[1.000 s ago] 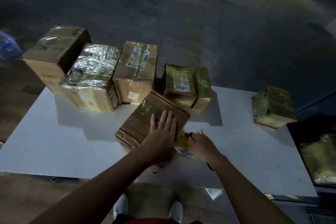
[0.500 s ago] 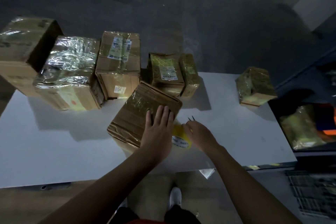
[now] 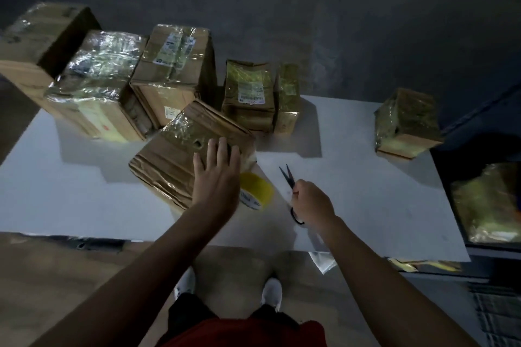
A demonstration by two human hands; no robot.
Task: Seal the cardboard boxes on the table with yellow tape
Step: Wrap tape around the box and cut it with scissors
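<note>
A cardboard box (image 3: 174, 155), partly wrapped in shiny tape, lies tilted near the front of the white table (image 3: 366, 205). My left hand (image 3: 217, 177) rests flat on its right end with straight fingers. A yellow tape roll (image 3: 257, 191) lies on the table just right of that hand, against the box. My right hand (image 3: 311, 204) grips small black scissors (image 3: 288, 177), blades open and pointing away from me, a short way right of the roll.
Several taped boxes stand in a row along the table's far edge (image 3: 172, 70), and a small one (image 3: 406, 124) sits alone at the far right. A taped package (image 3: 485, 203) lies off the table's right side. My feet show below the front edge.
My right hand has drawn away from the tape roll to the right, with the scissors now in plain sight. My left hand stays on the box. The view has shifted.
</note>
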